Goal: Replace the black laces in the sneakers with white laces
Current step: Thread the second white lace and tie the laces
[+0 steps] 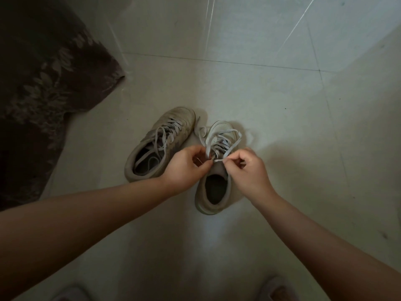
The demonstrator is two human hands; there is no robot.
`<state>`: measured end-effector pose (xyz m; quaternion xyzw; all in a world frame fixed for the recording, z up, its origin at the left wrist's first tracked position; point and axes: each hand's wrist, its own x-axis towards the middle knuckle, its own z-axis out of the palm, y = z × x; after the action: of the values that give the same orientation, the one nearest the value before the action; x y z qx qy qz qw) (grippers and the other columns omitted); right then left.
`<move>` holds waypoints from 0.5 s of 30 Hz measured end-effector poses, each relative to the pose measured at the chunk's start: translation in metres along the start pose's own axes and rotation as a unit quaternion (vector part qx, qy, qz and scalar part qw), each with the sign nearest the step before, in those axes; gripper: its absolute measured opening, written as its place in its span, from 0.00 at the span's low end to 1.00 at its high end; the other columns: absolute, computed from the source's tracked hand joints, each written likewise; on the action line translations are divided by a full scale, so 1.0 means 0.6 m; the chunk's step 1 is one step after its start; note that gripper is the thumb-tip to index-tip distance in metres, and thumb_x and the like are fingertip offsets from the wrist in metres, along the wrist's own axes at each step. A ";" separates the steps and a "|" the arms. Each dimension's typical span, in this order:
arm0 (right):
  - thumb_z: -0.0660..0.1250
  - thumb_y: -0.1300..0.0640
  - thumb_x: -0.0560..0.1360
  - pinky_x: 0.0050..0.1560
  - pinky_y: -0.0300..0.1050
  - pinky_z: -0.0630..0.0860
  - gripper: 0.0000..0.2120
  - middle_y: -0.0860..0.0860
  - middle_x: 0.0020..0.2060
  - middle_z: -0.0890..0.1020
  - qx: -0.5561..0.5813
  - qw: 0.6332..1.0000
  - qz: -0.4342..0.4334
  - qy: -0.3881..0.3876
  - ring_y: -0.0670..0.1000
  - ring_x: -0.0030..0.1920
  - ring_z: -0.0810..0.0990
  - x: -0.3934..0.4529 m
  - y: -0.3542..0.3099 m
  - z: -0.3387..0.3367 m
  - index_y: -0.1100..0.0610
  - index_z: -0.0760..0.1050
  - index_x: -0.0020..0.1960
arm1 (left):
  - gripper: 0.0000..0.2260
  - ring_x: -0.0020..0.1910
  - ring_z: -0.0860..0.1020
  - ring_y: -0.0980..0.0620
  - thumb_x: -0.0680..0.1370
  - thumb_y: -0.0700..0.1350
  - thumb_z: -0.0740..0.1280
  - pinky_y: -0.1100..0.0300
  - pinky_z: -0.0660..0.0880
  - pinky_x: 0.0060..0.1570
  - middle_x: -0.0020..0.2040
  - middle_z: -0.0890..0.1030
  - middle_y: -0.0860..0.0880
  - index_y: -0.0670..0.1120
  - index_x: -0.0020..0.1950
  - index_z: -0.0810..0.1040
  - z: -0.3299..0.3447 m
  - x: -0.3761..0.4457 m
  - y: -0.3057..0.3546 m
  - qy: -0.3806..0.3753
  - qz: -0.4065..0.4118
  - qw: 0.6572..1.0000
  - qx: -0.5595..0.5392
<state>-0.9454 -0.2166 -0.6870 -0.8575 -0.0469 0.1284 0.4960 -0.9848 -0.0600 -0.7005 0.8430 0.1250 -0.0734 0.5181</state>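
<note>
The pale tiled floor carries all items. A dark brown cloth with a leaf pattern lies at the far left.

Two worn off-white low-top sneakers stand side by side near the centre, toes pointing away. The left sneaker is fully laced in white, with loose ends draped over its tongue. The right sneaker carries a flat white lace crossed through its eyelets; one loop lies on the floor at its far left. No black lace is visible.

Left hand: fingers curled, pinching a strand of the white lace at the top eyelets. Right hand: thumb and forefinger pinching the other strand just beside it. Both grips are clamped on the lace.

Step in hand, by judgement: finishing the right sneaker, either drawing the ends through the top eyelets or starting the knot. The task appears near completion.

The next move calls for equal tension on both strands, then crossing them without slackening the rows below.
</note>
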 end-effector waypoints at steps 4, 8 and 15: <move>0.64 0.66 0.76 0.52 0.38 0.74 0.11 0.47 0.46 0.80 0.172 0.981 0.092 -0.017 0.44 0.46 0.78 0.014 -0.002 -0.013 0.54 0.75 0.38 | 0.02 0.40 0.77 0.60 0.75 0.44 0.67 0.59 0.77 0.43 0.40 0.79 0.56 0.49 0.46 0.78 0.003 0.003 -0.003 0.012 0.049 0.997 0.050; 0.58 0.69 0.78 0.59 0.43 0.75 0.11 0.51 0.46 0.83 0.236 0.963 0.107 -0.070 0.48 0.54 0.80 0.015 -0.018 -0.009 0.58 0.71 0.40 | 0.15 0.44 0.76 0.54 0.70 0.50 0.73 0.57 0.76 0.43 0.46 0.76 0.51 0.47 0.50 0.74 0.009 0.013 0.001 -0.004 0.055 0.996 0.073; 0.54 0.67 0.80 0.54 0.52 0.79 0.09 0.58 0.40 0.82 0.287 0.938 0.138 -0.139 0.54 0.47 0.84 0.017 -0.039 -0.021 0.61 0.66 0.42 | 0.20 0.34 0.76 0.53 0.70 0.46 0.72 0.55 0.73 0.38 0.36 0.78 0.49 0.45 0.58 0.70 -0.002 0.024 -0.001 -0.022 0.035 0.997 0.062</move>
<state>-0.9312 -0.2132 -0.6628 -0.6505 0.0424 0.3210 0.6871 -0.9711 -0.0570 -0.7042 0.8757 0.0794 -0.0813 0.4693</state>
